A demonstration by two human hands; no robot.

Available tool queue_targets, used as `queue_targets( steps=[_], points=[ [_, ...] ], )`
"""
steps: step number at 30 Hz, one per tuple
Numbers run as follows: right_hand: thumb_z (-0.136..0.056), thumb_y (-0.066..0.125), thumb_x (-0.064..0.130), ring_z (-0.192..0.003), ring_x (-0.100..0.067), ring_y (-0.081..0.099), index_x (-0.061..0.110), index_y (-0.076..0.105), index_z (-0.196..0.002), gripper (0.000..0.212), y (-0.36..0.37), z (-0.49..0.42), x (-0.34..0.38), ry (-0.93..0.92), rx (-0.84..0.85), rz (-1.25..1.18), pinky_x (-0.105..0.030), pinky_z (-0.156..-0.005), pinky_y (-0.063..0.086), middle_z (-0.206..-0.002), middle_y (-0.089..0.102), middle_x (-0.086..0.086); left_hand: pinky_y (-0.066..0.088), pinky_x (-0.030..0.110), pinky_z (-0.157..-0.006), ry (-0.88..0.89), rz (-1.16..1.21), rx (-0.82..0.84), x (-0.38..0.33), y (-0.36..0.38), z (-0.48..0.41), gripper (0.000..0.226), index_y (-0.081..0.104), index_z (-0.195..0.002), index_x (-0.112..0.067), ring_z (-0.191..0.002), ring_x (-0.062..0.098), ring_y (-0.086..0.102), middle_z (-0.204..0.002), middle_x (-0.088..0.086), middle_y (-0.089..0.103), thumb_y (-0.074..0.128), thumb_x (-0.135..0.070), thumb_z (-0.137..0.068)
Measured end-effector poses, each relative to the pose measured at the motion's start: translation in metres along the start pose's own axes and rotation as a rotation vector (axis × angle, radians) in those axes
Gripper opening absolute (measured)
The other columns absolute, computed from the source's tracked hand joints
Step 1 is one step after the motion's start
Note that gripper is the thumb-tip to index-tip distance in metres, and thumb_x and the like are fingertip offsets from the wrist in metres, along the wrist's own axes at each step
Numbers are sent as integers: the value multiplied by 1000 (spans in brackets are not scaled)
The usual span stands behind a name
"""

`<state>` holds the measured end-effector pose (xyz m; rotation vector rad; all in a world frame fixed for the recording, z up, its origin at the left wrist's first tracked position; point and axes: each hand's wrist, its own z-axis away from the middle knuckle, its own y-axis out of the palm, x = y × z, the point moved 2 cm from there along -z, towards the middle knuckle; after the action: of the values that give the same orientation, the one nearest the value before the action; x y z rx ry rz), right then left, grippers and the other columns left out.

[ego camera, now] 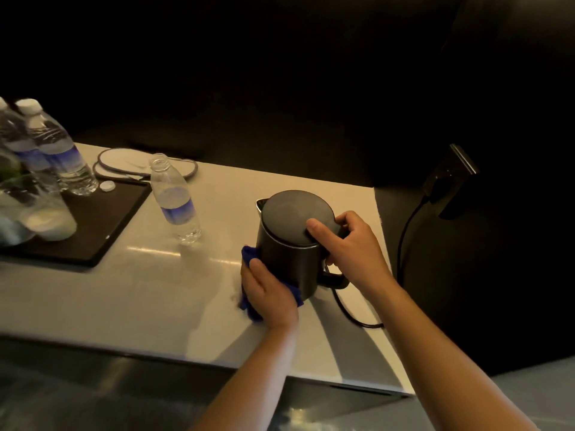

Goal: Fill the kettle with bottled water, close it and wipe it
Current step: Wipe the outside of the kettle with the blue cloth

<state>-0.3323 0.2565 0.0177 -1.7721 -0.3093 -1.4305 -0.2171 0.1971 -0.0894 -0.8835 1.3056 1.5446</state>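
Observation:
A black electric kettle (291, 241) stands on the pale counter (130, 293) with its lid down. My right hand (348, 247) grips the kettle's handle, thumb resting on the lid. My left hand (269, 293) presses a blue cloth (249, 259) flat against the kettle's left side. An uncapped, empty clear bottle (175, 199) stands to the kettle's left. Its white cap (106, 185) lies on the dark tray (102, 225).
Two sealed water bottles (57, 147) and upturned glasses (46, 219) stand on the tray at left. White slippers (130, 161) lie behind it. The kettle's black cord (354, 315) runs over the counter's right edge to a wall socket (451, 178). The counter's front edge is near me.

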Motion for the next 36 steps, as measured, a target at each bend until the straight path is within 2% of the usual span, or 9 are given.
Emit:
queue_targets(
  steps=[6,9,12,17,20,22,26,31,36],
  points=[
    [-74,66,73,-81,-28,71,21,57,-99,58,0,-1,-2,8,7,11,-33,-61,57,-93,70,-4,55,29,-80,12,-119,-107,-22,-6,16,35,60,-121,-21,-99,21,68,-106,4,69,33,-36,-104],
    [-76,64,74,-80,-24,70,24,57,-101,57,2,-1,-3,16,8,53,-33,-62,57,-95,69,-2,51,31,-66,-311,-21,-163,-37,-31,-9,33,66,-101,-11,-85,30,68,-90,7,69,44,-36,-100],
    [-77,62,74,-78,-24,71,22,57,-104,59,3,-1,-2,5,1,78,-33,-62,57,-96,70,-3,56,43,-82,-523,68,-108,-67,-70,-27,21,67,-94,-14,-87,28,67,-89,6,71,59,-34,-93],
    [-79,64,71,-78,-28,71,19,59,-105,58,1,-3,-3,-6,-42,74,-34,-62,52,-96,71,-6,50,40,-80,-245,-112,-117,-137,-140,-54,19,64,-91,-24,-83,23,61,-87,4,64,53,-38,-96],
    [-84,65,65,-72,-25,70,18,61,-105,52,4,1,1,-9,-63,75,-35,-62,51,-91,71,-7,46,39,-70,108,-542,-103,-163,-170,-88,24,57,-92,-31,-72,18,56,-85,5,59,38,-42,-102],
    [-87,66,60,-69,-24,67,13,64,-106,51,6,5,4,-18,-82,57,-35,-62,50,-87,71,-9,49,47,-84,334,-810,-22,-156,-183,-119,31,57,-108,-25,-89,23,61,-99,10,63,31,-40,-103],
    [-80,67,66,-74,-26,66,10,69,-102,60,7,15,8,-30,-147,13,-39,-67,52,-83,71,-10,6,67,-117,169,-1529,370,-97,-200,-161,61,8,-156,-32,-154,31,6,-167,3,13,12,-54,-99],
    [-89,61,61,-88,-19,68,19,67,-102,45,15,30,6,-3,-309,41,-31,-71,49,-92,71,0,-10,72,-113,232,-1766,504,-76,-204,-167,67,-13,-155,-37,-151,35,-23,-167,2,-20,7,-61,-95],
    [-79,51,77,-107,-23,66,13,61,-129,81,22,49,20,17,-473,188,-39,-87,55,-115,69,-3,-11,75,-110,262,-1775,508,-79,-197,-171,69,-12,-155,-38,-151,39,-22,-167,5,-18,8,-63,-93]
  ],
)
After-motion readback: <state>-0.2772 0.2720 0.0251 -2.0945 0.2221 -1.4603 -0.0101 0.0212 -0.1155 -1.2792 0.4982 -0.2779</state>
